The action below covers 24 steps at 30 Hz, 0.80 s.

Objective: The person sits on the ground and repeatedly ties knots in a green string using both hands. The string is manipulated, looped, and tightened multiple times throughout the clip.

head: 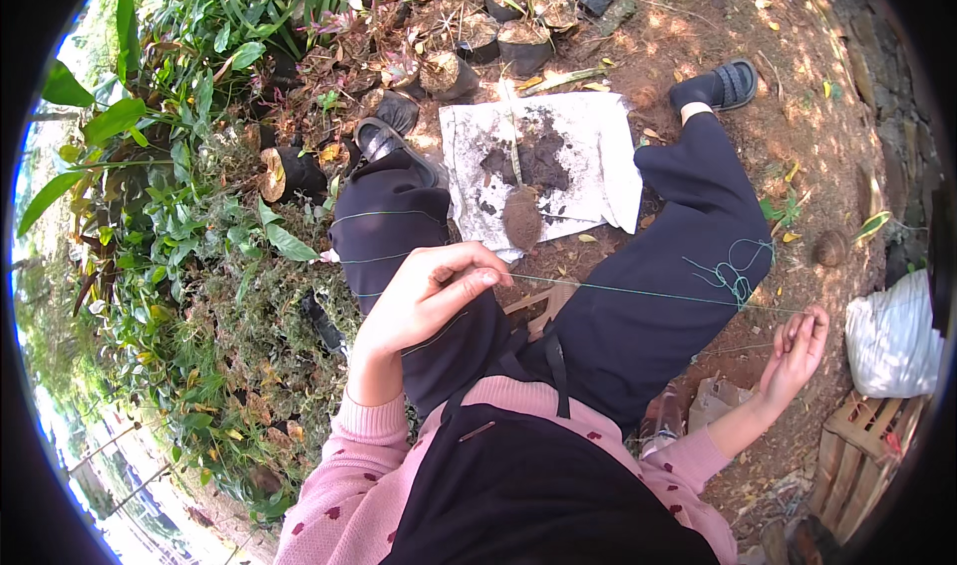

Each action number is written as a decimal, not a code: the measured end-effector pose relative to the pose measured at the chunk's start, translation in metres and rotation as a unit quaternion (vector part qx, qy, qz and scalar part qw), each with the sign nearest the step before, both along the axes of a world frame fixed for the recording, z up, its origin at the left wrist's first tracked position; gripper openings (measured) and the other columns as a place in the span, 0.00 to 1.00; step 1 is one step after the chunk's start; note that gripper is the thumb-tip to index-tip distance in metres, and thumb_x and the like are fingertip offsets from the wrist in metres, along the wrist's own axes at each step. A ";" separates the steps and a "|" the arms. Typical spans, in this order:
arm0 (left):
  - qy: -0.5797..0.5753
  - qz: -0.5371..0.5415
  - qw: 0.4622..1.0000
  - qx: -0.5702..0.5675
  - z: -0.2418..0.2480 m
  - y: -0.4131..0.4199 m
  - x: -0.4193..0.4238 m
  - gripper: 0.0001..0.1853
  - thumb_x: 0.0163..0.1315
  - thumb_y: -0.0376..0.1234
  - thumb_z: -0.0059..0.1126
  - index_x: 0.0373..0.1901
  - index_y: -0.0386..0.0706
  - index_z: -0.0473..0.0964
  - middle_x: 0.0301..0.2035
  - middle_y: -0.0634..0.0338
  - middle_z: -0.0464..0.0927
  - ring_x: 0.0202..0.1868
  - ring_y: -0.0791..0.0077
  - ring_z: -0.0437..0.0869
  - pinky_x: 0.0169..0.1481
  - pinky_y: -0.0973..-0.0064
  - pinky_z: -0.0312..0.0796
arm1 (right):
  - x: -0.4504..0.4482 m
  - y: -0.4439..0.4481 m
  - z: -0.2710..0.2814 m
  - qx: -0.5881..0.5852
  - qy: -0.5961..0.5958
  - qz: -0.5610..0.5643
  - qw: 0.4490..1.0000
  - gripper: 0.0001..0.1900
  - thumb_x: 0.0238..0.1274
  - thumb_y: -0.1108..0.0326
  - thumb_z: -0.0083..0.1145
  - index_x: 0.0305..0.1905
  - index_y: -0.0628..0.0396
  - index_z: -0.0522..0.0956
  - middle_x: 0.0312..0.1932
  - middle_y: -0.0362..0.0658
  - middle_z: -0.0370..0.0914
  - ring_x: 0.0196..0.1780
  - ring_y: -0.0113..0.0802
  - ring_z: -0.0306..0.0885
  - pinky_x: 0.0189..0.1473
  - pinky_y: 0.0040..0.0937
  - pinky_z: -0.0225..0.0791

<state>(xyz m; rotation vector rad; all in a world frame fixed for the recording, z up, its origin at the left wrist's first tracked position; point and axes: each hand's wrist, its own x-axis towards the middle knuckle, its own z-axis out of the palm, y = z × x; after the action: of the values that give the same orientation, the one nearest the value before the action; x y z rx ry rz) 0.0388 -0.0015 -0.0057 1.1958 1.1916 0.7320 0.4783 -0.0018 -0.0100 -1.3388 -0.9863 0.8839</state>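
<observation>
Between the thumb and forefinger of my left hand point(441, 285) is a thin green thread point(635, 290). It runs taut across my lap to my right hand point(796, 348), whose fingertips pinch it out to the right. A loose tangle of green thread point(736, 277) lies at my right knee. More strands cross the dark trouser leg on my left knee. On the ground between my legs is a white woven sack point(598, 139), spread flat. It bears dark crumbled soil point(546, 163) and a brown fibrous ball point(522, 220), with a pale stem point(514, 146) extending from it.
Black plant bags point(525, 48) stand beyond the sack. Dense leafy plants point(217, 281) fill the left side. At right are a stuffed white sack point(893, 337) and a wooden crate point(860, 453). A clear plastic bottle point(662, 419) is beside my right hip.
</observation>
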 end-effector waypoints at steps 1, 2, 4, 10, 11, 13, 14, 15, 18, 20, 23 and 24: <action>-0.007 0.013 1.000 0.008 0.000 0.000 -0.001 0.09 0.66 0.30 0.51 0.37 0.33 0.77 0.31 0.58 0.81 0.36 0.79 0.79 0.45 0.79 0.70 | 0.001 -0.002 0.001 -0.011 -0.021 -0.016 1.000 0.07 0.71 0.67 0.46 0.48 0.56 0.70 0.24 0.32 0.58 0.25 0.15 0.52 0.23 0.14 0.47; -0.015 0.027 0.999 0.017 0.000 0.001 -0.001 0.09 0.66 0.30 0.51 0.37 0.33 0.77 0.31 0.58 0.81 0.36 0.79 0.79 0.45 0.79 0.70 | 0.002 -0.003 0.003 -0.022 -0.042 -0.033 0.998 0.07 0.71 0.67 0.46 0.47 0.56 0.71 0.24 0.32 0.58 0.25 0.15 0.52 0.23 0.14 0.47; 0.011 0.029 0.999 0.039 0.005 0.003 -0.005 0.08 0.66 0.30 0.51 0.37 0.32 0.76 0.32 0.58 0.81 0.36 0.79 0.79 0.44 0.79 0.70 | 0.006 -0.006 0.007 -0.068 -0.128 -0.046 0.988 0.07 0.71 0.67 0.47 0.47 0.56 0.72 0.24 0.33 0.60 0.27 0.16 0.56 0.25 0.15 0.50; 0.016 0.030 0.997 0.066 0.022 0.001 -0.005 0.07 0.65 0.28 0.52 0.35 0.33 0.77 0.29 0.58 0.81 0.33 0.78 0.80 0.41 0.79 0.71 | 0.022 -0.013 0.023 -0.295 -0.427 0.123 0.846 0.11 0.63 0.70 0.53 0.49 0.58 0.73 0.46 0.46 0.75 0.51 0.38 0.73 0.56 0.34 0.63; 0.025 0.014 0.997 0.068 0.023 0.001 -0.003 0.07 0.65 0.28 0.52 0.35 0.33 0.77 0.29 0.58 0.81 0.32 0.78 0.80 0.40 0.79 0.71 | 0.017 -0.012 0.023 -0.238 -0.466 0.102 0.846 0.12 0.62 0.70 0.53 0.50 0.58 0.74 0.49 0.47 0.74 0.54 0.39 0.72 0.57 0.35 0.62; 0.020 -0.040 0.996 0.081 0.027 0.005 0.011 0.06 0.64 0.28 0.54 0.36 0.35 0.78 0.28 0.56 0.81 0.30 0.76 0.82 0.37 0.78 0.72 | -0.020 -0.004 0.024 -0.123 -0.532 0.050 0.836 0.13 0.62 0.70 0.53 0.51 0.58 0.74 0.56 0.50 0.71 0.59 0.42 0.70 0.60 0.37 0.61; 0.023 -0.051 0.995 0.080 0.026 0.001 0.021 0.06 0.63 0.28 0.54 0.35 0.34 0.78 0.29 0.56 0.82 0.31 0.74 0.83 0.38 0.78 0.73 | -0.038 0.004 0.023 -0.087 -0.489 0.080 0.864 0.15 0.62 0.68 0.53 0.52 0.58 0.74 0.57 0.50 0.70 0.61 0.44 0.68 0.62 0.38 0.59; 0.016 -0.069 0.995 0.077 0.024 0.002 0.027 0.05 0.62 0.27 0.55 0.35 0.34 0.79 0.29 0.56 0.82 0.32 0.72 0.84 0.38 0.77 0.73 | -0.058 0.011 0.027 -0.058 -0.450 0.104 0.885 0.16 0.62 0.66 0.54 0.53 0.58 0.74 0.59 0.51 0.69 0.63 0.45 0.67 0.64 0.39 0.58; 0.021 -0.127 0.989 0.074 0.024 0.006 0.046 0.05 0.60 0.27 0.57 0.35 0.35 0.79 0.30 0.55 0.83 0.32 0.68 0.84 0.38 0.75 0.74 | -0.104 0.026 0.013 0.014 -0.256 0.271 0.928 0.22 0.61 0.58 0.58 0.54 0.61 0.73 0.58 0.52 0.71 0.62 0.46 0.68 0.63 0.40 0.59; 0.011 -0.140 0.987 0.080 0.025 0.008 0.057 0.05 0.59 0.26 0.57 0.35 0.35 0.80 0.29 0.55 0.82 0.32 0.67 0.84 0.38 0.75 0.74 | -0.137 0.026 0.003 0.015 -0.156 0.374 0.914 0.26 0.59 0.56 0.60 0.58 0.61 0.71 0.56 0.52 0.72 0.61 0.44 0.70 0.62 0.38 0.61; 0.032 -0.101 0.983 0.153 0.021 0.008 0.057 0.07 0.62 0.30 0.56 0.38 0.37 0.78 0.29 0.54 0.80 0.30 0.65 0.83 0.35 0.74 0.74 | -0.172 0.013 -0.005 -0.033 0.003 0.482 0.876 0.30 0.58 0.63 0.62 0.64 0.61 0.66 0.50 0.49 0.77 0.53 0.36 0.77 0.58 0.33 0.65; 0.035 -0.074 0.993 0.080 0.027 0.008 0.054 0.06 0.62 0.29 0.55 0.38 0.37 0.78 0.29 0.55 0.80 0.30 0.70 0.83 0.36 0.75 0.73 | -0.173 0.009 -0.005 -0.098 0.041 0.512 0.853 0.30 0.59 0.70 0.61 0.66 0.60 0.63 0.41 0.45 0.80 0.44 0.32 0.80 0.53 0.29 0.69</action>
<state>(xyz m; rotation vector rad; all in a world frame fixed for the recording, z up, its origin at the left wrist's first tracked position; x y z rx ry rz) 0.0928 0.0069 0.0210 1.4374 1.1039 0.6869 0.3055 0.0073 -0.0148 -0.8502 -1.6024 1.8594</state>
